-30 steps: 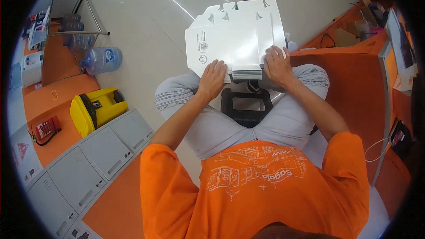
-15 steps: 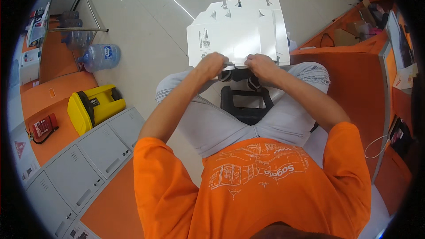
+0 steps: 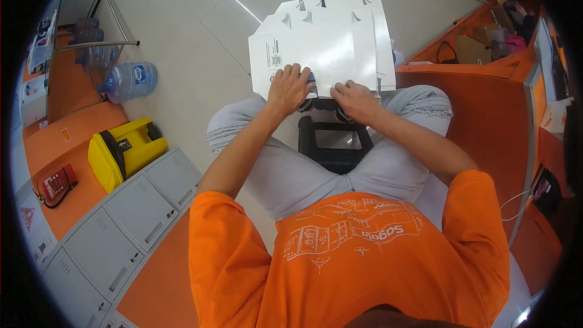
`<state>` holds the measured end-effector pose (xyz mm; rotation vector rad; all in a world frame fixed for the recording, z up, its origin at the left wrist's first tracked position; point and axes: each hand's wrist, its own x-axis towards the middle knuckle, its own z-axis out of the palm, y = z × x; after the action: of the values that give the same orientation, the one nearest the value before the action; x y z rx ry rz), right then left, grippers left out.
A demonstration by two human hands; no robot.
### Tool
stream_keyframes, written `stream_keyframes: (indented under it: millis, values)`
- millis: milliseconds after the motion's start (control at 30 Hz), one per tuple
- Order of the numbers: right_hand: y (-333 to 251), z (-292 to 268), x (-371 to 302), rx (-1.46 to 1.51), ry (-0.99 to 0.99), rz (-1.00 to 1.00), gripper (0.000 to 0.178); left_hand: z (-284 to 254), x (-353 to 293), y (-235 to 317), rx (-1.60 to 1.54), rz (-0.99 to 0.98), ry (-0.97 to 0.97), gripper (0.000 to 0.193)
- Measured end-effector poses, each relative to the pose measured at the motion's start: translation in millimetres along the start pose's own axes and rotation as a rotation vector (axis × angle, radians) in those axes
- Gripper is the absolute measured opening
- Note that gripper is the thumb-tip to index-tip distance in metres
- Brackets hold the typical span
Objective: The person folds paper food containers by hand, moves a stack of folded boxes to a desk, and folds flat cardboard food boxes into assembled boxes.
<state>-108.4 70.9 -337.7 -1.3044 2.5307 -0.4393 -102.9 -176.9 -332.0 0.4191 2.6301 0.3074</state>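
Observation:
A flat white cardboard piece (image 3: 328, 39), with cut slots and notches along its far side, lies in front of my knees. At least one more white layer shows under its right side. My left hand (image 3: 290, 89) rests on its near left part, fingers stretched over the surface. By that hand's thumb is a small dark blue patch (image 3: 311, 78), too small to make out. My right hand (image 3: 356, 100) is closed on the cardboard's near edge, right of the middle, its fingers bent. What the right fingertips touch below the edge is hidden.
Between my legs stands a black frame (image 3: 336, 161). Left are a large water bottle (image 3: 135, 80), a yellow case (image 3: 130, 152), a red fire extinguisher (image 3: 57, 185) and grey lockers (image 3: 130, 212). An orange panel (image 3: 480, 115) rises close on the right, with boxes beyond it.
My left hand has shifted from the cardboard's near edge onto its top, fingers now spread out. My right hand has moved slightly left and nearer. The cardboard has shifted a little left.

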Motion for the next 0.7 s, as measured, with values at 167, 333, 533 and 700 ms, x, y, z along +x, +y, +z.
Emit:
stream_keyframes:
  millis: [167, 333, 533, 700]
  values:
    - [-3.7, 1.2, 0.5, -0.069, 0.099, -0.038, 0.029, 36.9, 8.0, 1.1, 0.057, 0.011, 0.515, 0.063]
    - [-8.4, 4.8, 3.3, -0.235, 0.209, -0.072, 0.025, 38.6, 20.4, 3.0, 0.046, -0.038, 0.532, 0.066]
    - [-15.0, -5.0, -15.3, -0.25, 0.132, -0.036, 0.047, 16.9, -10.3, 4.4, -0.172, 0.04, 0.461, 0.063]
    - [37.0, -46.1, 68.6, -0.028, 0.17, 0.136, 0.08, -54.8, 37.2, -33.2, -0.144, 0.013, 0.494, 0.079]
